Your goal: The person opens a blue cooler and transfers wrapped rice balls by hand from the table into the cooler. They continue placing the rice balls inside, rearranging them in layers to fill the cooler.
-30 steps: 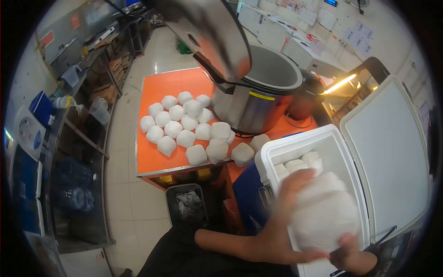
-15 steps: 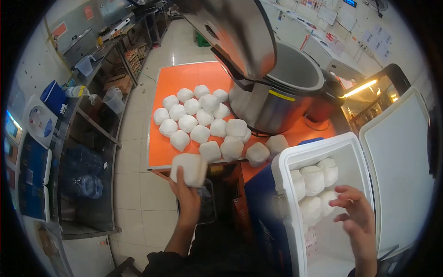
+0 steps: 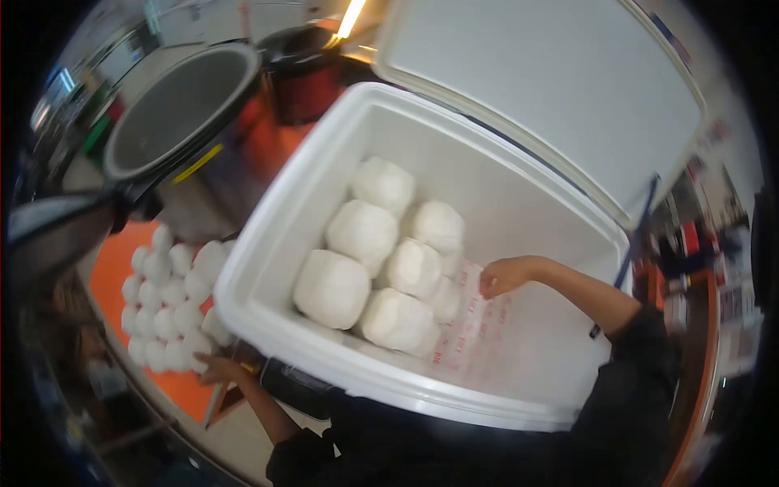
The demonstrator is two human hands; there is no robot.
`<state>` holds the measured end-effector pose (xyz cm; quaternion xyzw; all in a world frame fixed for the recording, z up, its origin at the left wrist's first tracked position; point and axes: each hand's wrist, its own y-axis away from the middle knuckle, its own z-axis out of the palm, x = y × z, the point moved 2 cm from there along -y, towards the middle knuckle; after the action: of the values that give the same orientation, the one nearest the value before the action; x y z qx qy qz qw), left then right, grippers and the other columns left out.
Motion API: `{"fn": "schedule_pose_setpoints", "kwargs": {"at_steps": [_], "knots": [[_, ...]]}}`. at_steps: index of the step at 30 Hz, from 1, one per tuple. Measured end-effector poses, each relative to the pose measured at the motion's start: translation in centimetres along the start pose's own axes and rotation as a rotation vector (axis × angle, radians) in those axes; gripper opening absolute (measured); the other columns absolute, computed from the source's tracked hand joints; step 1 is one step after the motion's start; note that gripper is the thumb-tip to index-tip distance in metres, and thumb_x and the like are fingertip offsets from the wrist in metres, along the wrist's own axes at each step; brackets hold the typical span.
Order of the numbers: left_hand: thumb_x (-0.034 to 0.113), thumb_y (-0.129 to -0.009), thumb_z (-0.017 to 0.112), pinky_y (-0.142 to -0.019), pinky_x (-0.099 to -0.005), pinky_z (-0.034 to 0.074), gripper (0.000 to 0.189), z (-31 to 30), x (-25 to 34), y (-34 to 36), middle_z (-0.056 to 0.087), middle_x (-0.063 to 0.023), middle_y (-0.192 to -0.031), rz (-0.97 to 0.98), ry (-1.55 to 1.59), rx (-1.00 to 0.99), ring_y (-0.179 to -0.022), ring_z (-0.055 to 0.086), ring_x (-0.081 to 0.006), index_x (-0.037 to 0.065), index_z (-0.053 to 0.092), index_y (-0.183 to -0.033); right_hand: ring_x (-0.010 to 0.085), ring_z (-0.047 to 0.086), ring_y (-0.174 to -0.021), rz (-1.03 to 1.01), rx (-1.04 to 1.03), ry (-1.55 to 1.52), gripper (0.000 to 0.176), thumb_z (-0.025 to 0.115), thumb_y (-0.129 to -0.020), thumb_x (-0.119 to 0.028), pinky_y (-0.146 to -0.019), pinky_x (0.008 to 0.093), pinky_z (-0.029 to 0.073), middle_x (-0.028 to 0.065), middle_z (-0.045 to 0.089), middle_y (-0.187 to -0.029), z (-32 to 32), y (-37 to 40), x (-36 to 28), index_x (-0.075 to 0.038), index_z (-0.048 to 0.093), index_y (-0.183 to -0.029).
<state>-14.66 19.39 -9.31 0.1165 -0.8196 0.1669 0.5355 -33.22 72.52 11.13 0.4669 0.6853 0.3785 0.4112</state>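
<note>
My left hand (image 3: 221,370) is at the front corner of the orange table, its fingers closed on a white wrapped packet (image 3: 197,346). What is inside the wrapping is hidden. Inside the white cooler box (image 3: 535,418), my right hand (image 3: 503,277) has its fingers curled on a translucent sheet with red print (image 3: 466,333). Several rounded white packets (image 3: 365,231) are stacked at the left end of the box, beside that sheet. The sheet's lower part runs along the bottom under the packets' edge.
More packets (image 3: 166,316) crowd the orange table (image 3: 114,284). Behind them stands a large open pot (image 3: 174,122) with its lid tilted at the left, and a second dark pot (image 3: 304,81). The cooler's lid (image 3: 552,89) is raised at the back.
My view has swung right and down over the cooler. My right hand has moved down into the box, from open to curled at the sheet. My left hand keeps its packet near the table.
</note>
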Motion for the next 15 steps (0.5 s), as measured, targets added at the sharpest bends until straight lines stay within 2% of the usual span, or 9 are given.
{"fn": "schedule_pose_setpoints", "kwargs": {"at_steps": [1, 2, 4, 5, 7, 8, 11, 13, 15], "knots": [[0.050, -0.076, 0.055, -0.079, -0.0469, 0.042, 0.070, -0.2, -0.3, -0.4, 0.043, -0.0295, -0.109, 0.008, -0.080, -0.001, -0.099, 0.047, -0.0403, -0.008, 0.041, -0.111, 0.0237, 0.052, -0.096, 0.029, -0.122, -0.064, 0.042, 0.058, -0.074, -0.028, -0.081, 0.0331, 0.044, 0.0127, 0.054, -0.107, 1.5, -1.4, 0.7, -0.003, 0.051, -0.107], [0.053, -0.075, 0.053, -0.079, -0.0475, 0.042, 0.073, -0.8, -0.4, -0.8, 0.044, -0.0297, -0.107, 0.016, -0.147, -0.043, -0.098, 0.048, -0.0412, -0.009, 0.040, -0.111, 0.0237, 0.052, -0.096, 0.040, -0.118, -0.115, 0.042, 0.058, -0.074, -0.028, -0.081, 0.0331, 0.044, 0.0127, 0.054, -0.107, 3.0, -2.4, 1.0, -0.003, 0.051, -0.107], [0.058, -0.076, 0.048, -0.078, -0.0480, 0.043, 0.076, -1.7, 0.3, -1.2, 0.048, -0.0290, -0.102, -0.101, -0.280, -0.143, -0.095, 0.050, -0.0427, -0.009, 0.038, -0.111, 0.0219, 0.046, -0.104, 0.165, -0.077, -0.640, 0.051, 0.062, -0.073, -0.024, -0.086, 0.0350, 0.042, 0.0103, 0.048, -0.114, 5.7, -3.7, 1.2, -0.005, 0.044, -0.116], [0.057, -0.076, 0.048, -0.078, -0.0465, 0.044, 0.075, -2.0, 0.5, -1.6, 0.045, -0.0295, -0.105, -0.088, -0.312, -0.178, -0.095, 0.050, -0.0413, -0.007, 0.034, -0.114, 0.0219, 0.046, -0.104, 0.173, -0.077, -0.671, 0.051, 0.062, -0.073, -0.024, -0.086, 0.0350, 0.042, 0.0103, 0.048, -0.114, 6.5, -3.8, 1.0, -0.005, 0.044, -0.116], [0.054, -0.077, 0.050, -0.080, -0.0462, 0.043, 0.073, -2.4, 1.1, -1.8, 0.044, -0.0272, -0.108, -0.034, -0.155, -0.228, -0.096, 0.050, -0.0400, -0.006, 0.033, -0.115, 0.0208, 0.040, -0.112, -0.056, -0.197, -1.077, 0.063, 0.067, -0.070, -0.023, -0.091, 0.0373, 0.039, 0.0073, 0.042, -0.119, 7.9, -4.4, -0.2, -0.007, 0.035, -0.123], [0.051, -0.077, 0.051, -0.082, -0.0459, 0.043, 0.071, -2.6, 1.2, -1.8, 0.043, -0.0248, -0.112, 0.004, -0.002, -0.257, -0.098, 0.049, -0.0386, -0.005, 0.032, -0.117, 0.0208, 0.040, -0.112, -0.053, -0.189, -1.090, 0.063, 0.067, -0.070, -0.023, -0.091, 0.0373, 0.039, 0.0073, 0.042, -0.119, 8.5, -4.5, -0.8, -0.007, 0.035, -0.123], [0.050, -0.080, 0.048, -0.088, -0.0439, 0.039, 0.066, -3.0, 0.2, -2.6, 0.040, -0.0226, -0.115, 0.207, 0.037, -0.222, -0.105, 0.044, -0.0361, -0.003, 0.033, -0.117, 0.0200, 0.036, -0.114, -0.153, -0.143, -1.412, 0.066, 0.068, -0.070, -0.030, -0.093, 0.0378, 0.035, 0.0049, 0.039, -0.120, 9.9, -4.1, -4.4, -0.009, 0.035, -0.123], [0.045, -0.083, 0.047, -0.090, -0.0427, 0.038, 0.060, -4.0, 1.4, -1.6, 0.040, -0.0203, -0.117, 0.199, 0.024, -0.231, -0.107, 0.043, -0.0346, -0.002, 0.034, -0.117, 0.0185, 0.036, -0.113, -0.009, 0.131, -1.630, 0.070, 0.068, -0.068, -0.037, -0.092, 0.0364, 0.034, 0.0035, 0.038, -0.122, 9.3, -2.7, -6.3, -0.012, 0.033, -0.124], [0.040, -0.085, 0.045, -0.091, -0.0413, 0.036, 0.054, -5.0, 2.2, -0.7, 0.040, -0.0178, -0.119, 0.214, -0.004, -0.211, -0.110, 0.041, -0.0327, -0.002, 0.034, -0.118, 0.0181, 0.036, -0.112, 0.022, 0.128, -1.723, 0.071, 0.067, -0.068, -0.040, -0.090, 0.0358, 0.034, 0.0030, 0.039, -0.121, 9.8, -4.3, -5.6, -0.014, 0.033, -0.124]]}}
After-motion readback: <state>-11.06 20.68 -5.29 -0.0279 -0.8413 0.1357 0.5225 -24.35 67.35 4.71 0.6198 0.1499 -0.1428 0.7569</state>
